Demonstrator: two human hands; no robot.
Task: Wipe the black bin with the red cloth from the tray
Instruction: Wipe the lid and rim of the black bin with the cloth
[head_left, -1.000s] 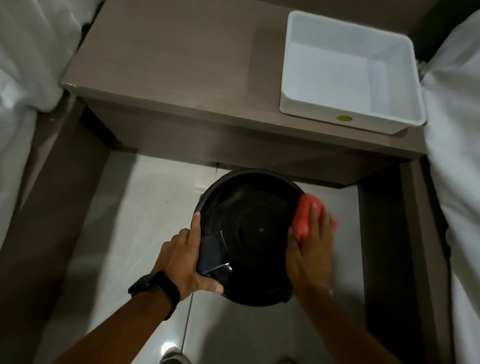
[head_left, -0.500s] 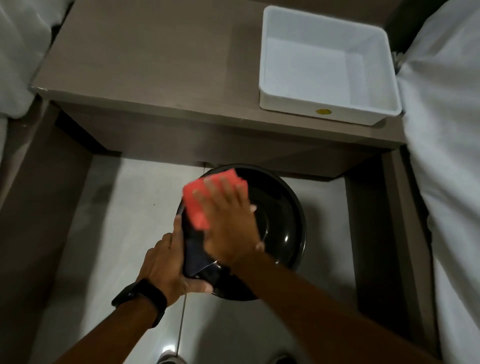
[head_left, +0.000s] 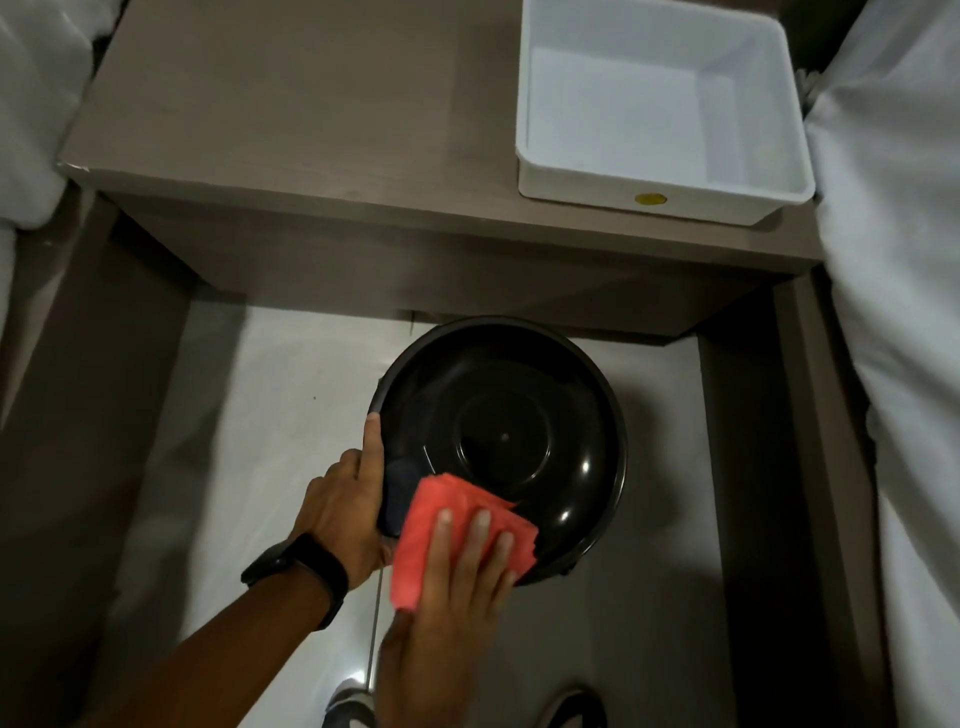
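The round black bin (head_left: 524, 415) stands on the pale floor in front of the wooden table. My left hand (head_left: 343, 506) grips its left rim, index finger stretched along the edge, a black watch on the wrist. My right hand (head_left: 457, 577) lies flat on the folded red cloth (head_left: 441, 525) and presses it onto the bin's near rim, fingers spread over the cloth. The white tray (head_left: 660, 197) sits on the table's right end and holds nothing visible.
The brown wooden table (head_left: 311, 119) spans the back. White bedding (head_left: 904, 312) hangs at the right and more white bedding (head_left: 31, 130) at the left. Dark wooden bed frames flank the narrow tiled floor (head_left: 270, 415). My shoes show at the bottom edge.
My right hand has swept the red cloth from the bin's right rim, across the left side, down to the near rim. The left hand kept its grip on the left rim.
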